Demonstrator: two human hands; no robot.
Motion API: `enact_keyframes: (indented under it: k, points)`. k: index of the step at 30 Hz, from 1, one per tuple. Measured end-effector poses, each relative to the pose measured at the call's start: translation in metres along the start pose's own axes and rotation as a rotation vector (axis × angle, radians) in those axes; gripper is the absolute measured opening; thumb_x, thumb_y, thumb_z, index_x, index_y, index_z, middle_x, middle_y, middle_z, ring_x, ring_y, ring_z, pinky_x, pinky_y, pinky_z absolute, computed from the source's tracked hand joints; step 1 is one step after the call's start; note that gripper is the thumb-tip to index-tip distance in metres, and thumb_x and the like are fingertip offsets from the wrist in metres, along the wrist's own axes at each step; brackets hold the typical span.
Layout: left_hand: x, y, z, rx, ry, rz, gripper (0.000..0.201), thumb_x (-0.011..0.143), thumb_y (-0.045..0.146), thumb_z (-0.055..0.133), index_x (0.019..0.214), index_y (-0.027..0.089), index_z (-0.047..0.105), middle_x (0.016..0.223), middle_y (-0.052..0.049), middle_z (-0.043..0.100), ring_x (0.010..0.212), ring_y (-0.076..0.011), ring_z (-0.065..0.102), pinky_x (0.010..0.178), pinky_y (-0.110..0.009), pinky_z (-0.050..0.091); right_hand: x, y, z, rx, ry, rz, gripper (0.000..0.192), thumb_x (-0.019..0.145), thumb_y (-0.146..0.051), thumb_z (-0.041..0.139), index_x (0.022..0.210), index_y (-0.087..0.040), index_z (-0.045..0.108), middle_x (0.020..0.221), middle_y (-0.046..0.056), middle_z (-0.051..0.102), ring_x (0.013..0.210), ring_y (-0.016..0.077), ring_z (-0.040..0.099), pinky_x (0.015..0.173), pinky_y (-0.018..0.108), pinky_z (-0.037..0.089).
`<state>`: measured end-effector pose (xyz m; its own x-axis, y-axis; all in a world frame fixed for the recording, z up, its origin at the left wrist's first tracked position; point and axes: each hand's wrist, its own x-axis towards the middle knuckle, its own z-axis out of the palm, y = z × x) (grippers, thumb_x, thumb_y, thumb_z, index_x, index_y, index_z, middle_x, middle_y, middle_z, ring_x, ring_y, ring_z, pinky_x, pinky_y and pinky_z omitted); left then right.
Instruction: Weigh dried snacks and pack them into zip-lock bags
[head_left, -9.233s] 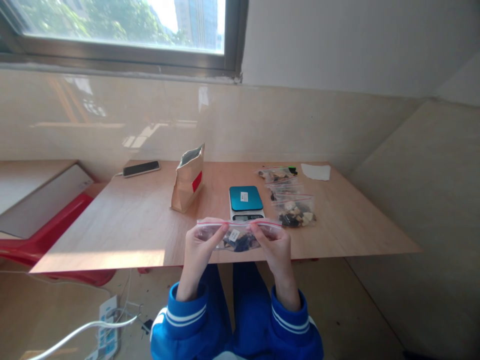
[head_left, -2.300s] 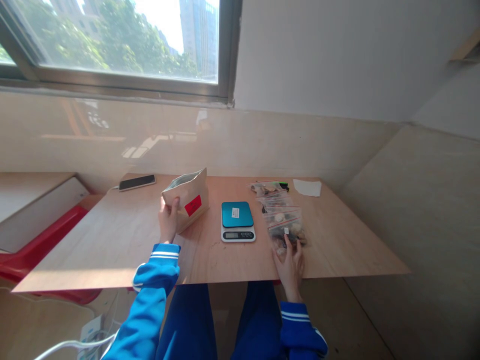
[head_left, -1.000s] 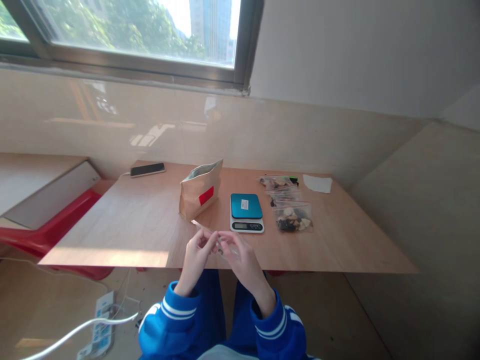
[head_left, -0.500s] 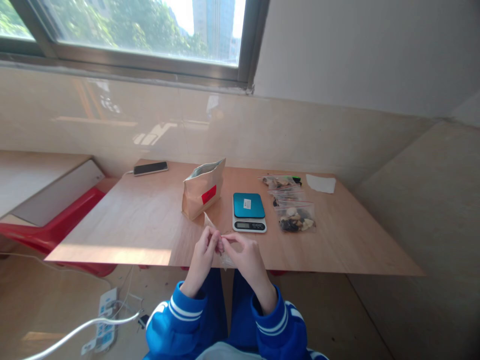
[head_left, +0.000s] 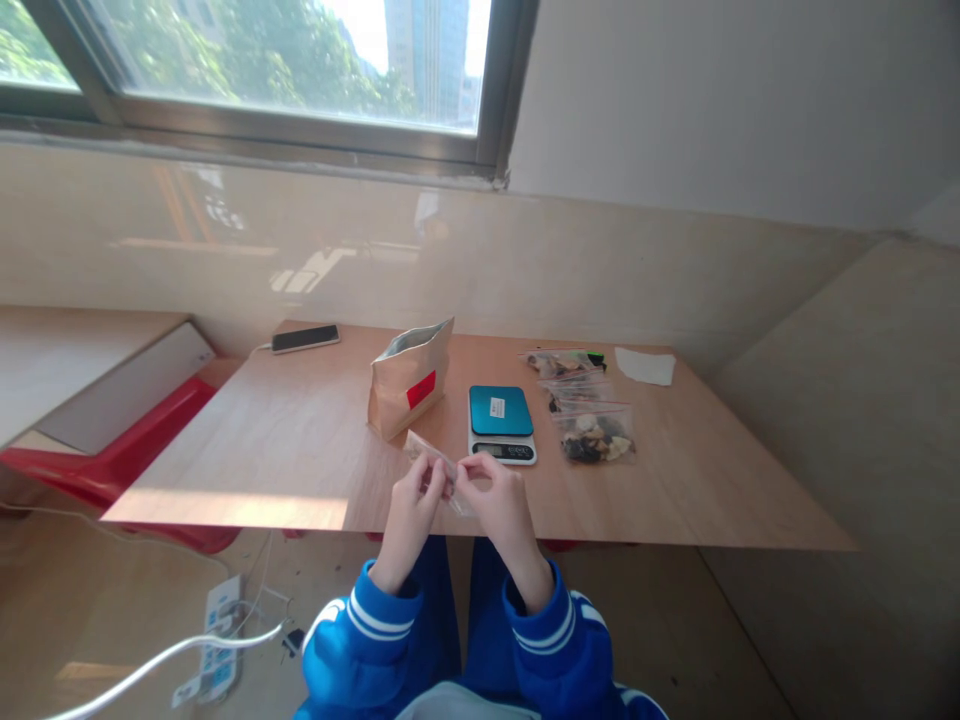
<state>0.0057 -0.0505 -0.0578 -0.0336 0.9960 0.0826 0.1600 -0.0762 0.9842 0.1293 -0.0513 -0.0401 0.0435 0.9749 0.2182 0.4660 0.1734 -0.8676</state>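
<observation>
Desk [head_left: 285, 450]: plywood top under a window, w/ all items on it. Kraft paper bag [head_left: 409, 378], red label, stands upright w/ top open, left of ctr. Digital scale [head_left: 501, 424], teal platform, sits just right of the paper bag. Row of filled zip bags [head_left: 592, 420] lies right of the scale, near it. Phone [head_left: 304, 338] lies at far-left rear, cable attached. Empty zip bag [head_left: 433, 470], clear, is held over the desk's near edge, in front of the scale. Left hand [head_left: 411, 508] and right hand [head_left: 499, 505]: each grip pinched on the empty zip bag, thumb vs. fingertips, hands close together.
</observation>
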Motion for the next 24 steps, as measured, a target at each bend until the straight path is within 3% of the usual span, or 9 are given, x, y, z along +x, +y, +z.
enact_keyframes:
  k: [4,7,11,13,15,18,21,24]
  points:
    - [-0.003,0.008,0.000,0.117,0.078,0.035,0.030,0.087,0.038,0.050,0.064,0.020,0.048,0.054,0.005,0.047,0.053,-0.0104,0.045,0.054,-0.023,0.035,0.009,0.011,0.002,0.047,0.111,0.012,0.014,0.083,-0.030,0.055,0.079,-0.019,0.064,0.075,0.006,0.074,0.069,0.0200,0.071,0.064,0.028,0.054]
    - [-0.006,0.010,-0.007,0.174,0.125,0.060,0.032,0.086,0.034,0.053,0.058,0.020,0.043,0.050,0.006,0.040,0.050,-0.0091,0.039,0.052,-0.023,0.031,0.025,0.023,-0.009,0.034,0.297,0.058,0.019,0.084,-0.035,0.055,0.081,-0.018,0.064,0.076,0.008,0.073,0.069,0.0214,0.070,0.067,0.032,0.055]
    - [-0.003,0.000,-0.017,-0.006,0.090,0.031,0.036,0.089,0.042,0.049,0.061,0.019,0.052,0.057,0.003,0.053,0.058,-0.0114,0.050,0.060,-0.024,0.039,0.041,0.016,-0.034,0.216,0.367,0.061,0.023,0.082,-0.040,0.059,0.085,-0.017,0.064,0.080,0.009,0.073,0.069,0.0198,0.069,0.066,0.032,0.056]
    - [0.003,-0.008,-0.015,-0.193,0.165,0.003,0.037,0.090,0.046,0.046,0.069,0.019,0.059,0.070,-0.001,0.061,0.070,-0.0140,0.056,0.068,-0.025,0.044,0.043,0.002,-0.040,0.346,0.342,0.050,0.023,0.081,-0.041,0.062,0.085,-0.018,0.063,0.077,0.006,0.073,0.063,0.0175,0.068,0.062,0.030,0.056]
    - [0.009,-0.014,-0.007,-0.419,0.219,-0.059,0.032,0.089,0.047,0.048,0.091,0.020,0.065,0.094,-0.004,0.068,0.090,-0.0172,0.061,0.078,-0.027,0.047,0.043,-0.010,-0.041,0.458,0.307,0.073,0.025,0.079,-0.043,0.064,0.086,-0.018,0.062,0.074,0.005,0.072,0.059,0.0158,0.066,0.057,0.028,0.056]
    - [0.016,-0.017,0.010,-0.716,0.095,-0.110,0.043,0.087,0.049,0.052,0.120,0.023,0.060,0.124,-0.008,0.063,0.113,-0.0222,0.058,0.093,-0.033,0.046,0.044,-0.016,-0.034,0.534,0.192,0.146,0.029,0.078,-0.046,0.066,0.089,-0.018,0.062,0.076,0.005,0.072,0.057,0.0155,0.066,0.054,0.028,0.055]
    - [0.020,-0.014,0.025,-0.862,0.058,-0.144,0.055,0.087,0.055,0.049,0.134,0.028,0.049,0.121,-0.009,0.065,0.110,-0.0249,0.061,0.091,-0.039,0.049,0.046,-0.012,-0.026,0.486,0.069,0.165,0.032,0.081,-0.047,0.062,0.094,-0.018,0.063,0.084,0.008,0.072,0.067,0.0189,0.069,0.059,0.031,0.056]
    - [0.023,-0.012,0.032,-0.925,0.156,-0.233,0.064,0.086,0.062,0.046,0.140,0.028,0.042,0.112,-0.009,0.068,0.104,-0.0258,0.064,0.086,-0.040,0.053,0.044,-0.012,-0.024,0.301,0.230,-0.016,0.027,0.088,-0.039,0.055,0.105,-0.018,0.061,0.104,0.011,0.069,0.092,0.0213,0.067,0.078,0.036,0.055]
